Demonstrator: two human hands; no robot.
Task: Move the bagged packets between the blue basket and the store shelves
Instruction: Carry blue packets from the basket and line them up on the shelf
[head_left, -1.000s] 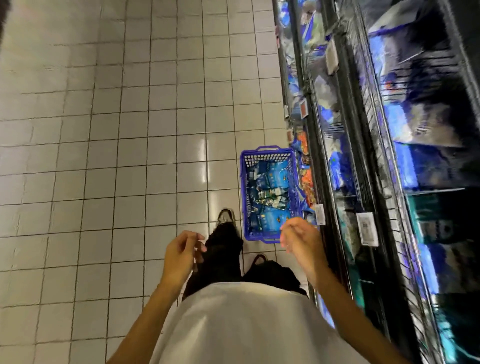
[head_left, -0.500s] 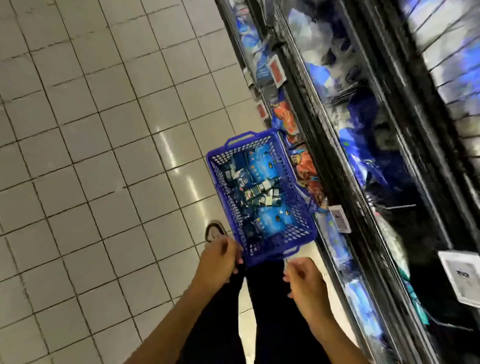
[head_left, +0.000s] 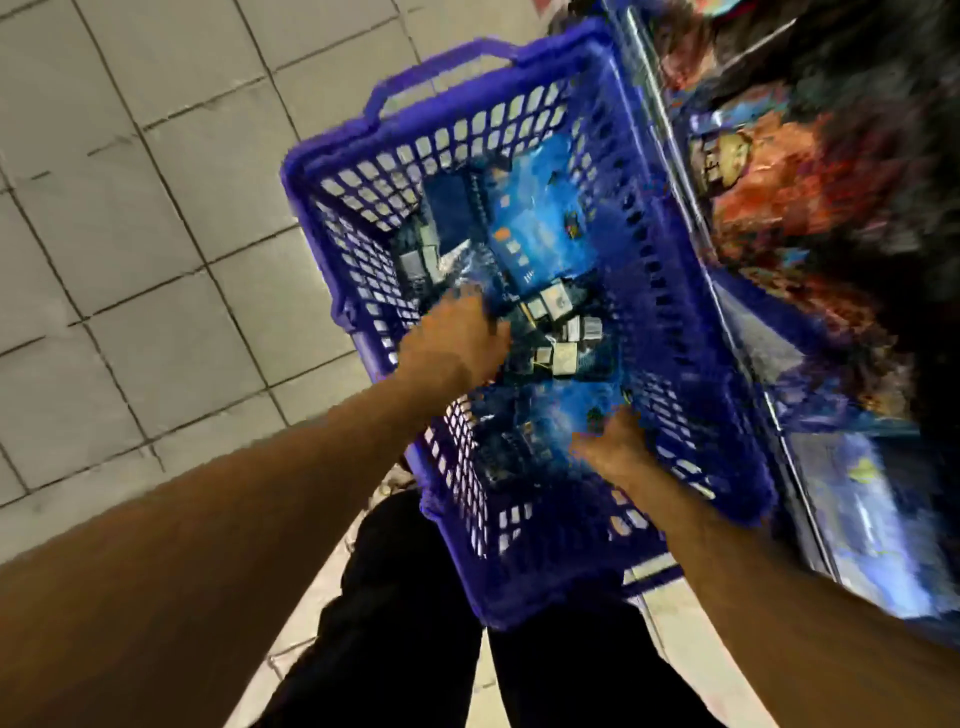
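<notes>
Both hands reach into the blue basket for bagged packets.

The blue basket (head_left: 524, 582) stands on the tiled floor (head_left: 130, 208), just beside the store shelves (head_left: 810, 218), so transfers stay short. The left hand (head_left: 457, 338) and right hand (head_left: 613, 441) lie on the bagged packets (head_left: 535, 234) inside; motion blur hides the fingers, so neither grip can be determined.

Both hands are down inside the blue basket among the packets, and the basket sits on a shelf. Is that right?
Not quite. The head view shows the blue basket on the tiled floor, beside the shelves. The left hand and right hand are indeed inside it, among the packets.
</notes>
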